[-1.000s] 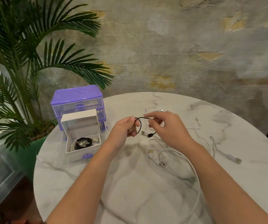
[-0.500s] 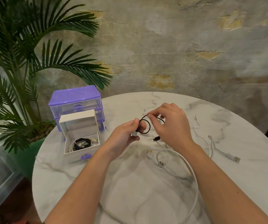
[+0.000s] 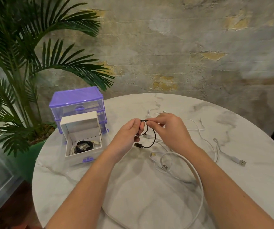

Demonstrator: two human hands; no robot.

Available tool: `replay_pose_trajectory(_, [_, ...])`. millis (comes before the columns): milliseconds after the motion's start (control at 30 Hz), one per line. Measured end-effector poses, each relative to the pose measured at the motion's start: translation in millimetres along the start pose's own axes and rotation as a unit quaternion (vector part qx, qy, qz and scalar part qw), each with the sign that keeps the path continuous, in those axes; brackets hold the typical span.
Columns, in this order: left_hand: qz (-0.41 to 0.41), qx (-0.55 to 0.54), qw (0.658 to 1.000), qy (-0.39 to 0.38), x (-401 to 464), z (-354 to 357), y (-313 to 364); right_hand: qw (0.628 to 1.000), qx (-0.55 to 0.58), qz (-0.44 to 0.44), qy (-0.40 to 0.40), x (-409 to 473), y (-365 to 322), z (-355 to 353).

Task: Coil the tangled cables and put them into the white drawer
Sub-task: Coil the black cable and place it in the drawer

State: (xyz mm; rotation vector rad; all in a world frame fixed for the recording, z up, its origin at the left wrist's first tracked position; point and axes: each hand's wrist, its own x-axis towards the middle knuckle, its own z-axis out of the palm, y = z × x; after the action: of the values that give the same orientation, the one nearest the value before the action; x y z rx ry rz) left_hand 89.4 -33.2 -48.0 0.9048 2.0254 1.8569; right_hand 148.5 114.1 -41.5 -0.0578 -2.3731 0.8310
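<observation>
I see both hands raised above the middle of the round marble table [image 3: 149, 195], close together. The left hand [image 3: 129, 133] has its fingers curled around a short black cable [image 3: 154, 138], holding a small loop of it; the right hand [image 3: 169, 128] pinches the same cable near its top between thumb and fingertips. One black plug dangles just below the left hand, clear of the tabletop as far as I can tell.

The white drawer [image 3: 83, 142] sits pulled out and open on the table's left part, well apart from the left hand, with bare marble between them. Coiled black and white cables [image 3: 81, 146] already lie inside it. Right behind it stands the purple drawer unit [image 3: 78, 103], near the table's far left edge.

Under and to the right of the hands lie loose white cables [image 3: 190, 162] (several strands crossing, so I cannot count them). One thick strand sweeps in a wide arc toward the near edge, under the right forearm. A white plug [image 3: 238, 161] rests near the right edge.

A palm plant [image 3: 25, 63] in a green pot crowds the left side beyond the table, its fronds hanging above the drawer unit. A rough plaster wall [image 3: 182, 47] closes off the far side.
</observation>
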Motion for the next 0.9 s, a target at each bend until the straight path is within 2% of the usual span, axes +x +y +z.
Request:
replay_pose_trajectory(67, [0.007,0.025,1.000,0.009,1.8,-0.8,-0.6,0.998,0.065,0.021,-0.017,0.5,-0.1,0.4])
replay_pose_trajectory(167, [0.010,0.046,0.998,0.038,4.8,-0.8,-2.5,0.994,0.097,0.038,-0.021,-0.4,-2.7,1.9])
replay_pose_trajectory(267, [0.008,0.045,0.997,0.064,6.1,0.8,-3.8,0.996,0.081,0.042,0.011,-1.7,-3.2,2.5])
replay_pose_trajectory(400, [0.012,0.062,0.996,0.055,6.2,0.2,-5.5,0.997,0.022,0.054,0.048,-3.1,-4.6,-0.8])
replay_pose_trajectory(500, [0.018,0.065,0.996,0.065,8.5,-1.1,-8.4,0.996,0.019,0.060,0.057,-3.2,-3.5,-1.4])
replay_pose_trajectory(667, [0.003,-0.005,0.994,0.111,11.5,-3.1,-11.0,0.995,0.057,0.079,-0.001,-0.7,1.3,3.0])
replay_pose_trajectory(900, [-0.001,0.002,0.993,0.122,10.4,-2.2,-9.7,0.982,0.115,0.147,-0.011,-0.2,-0.7,1.1])
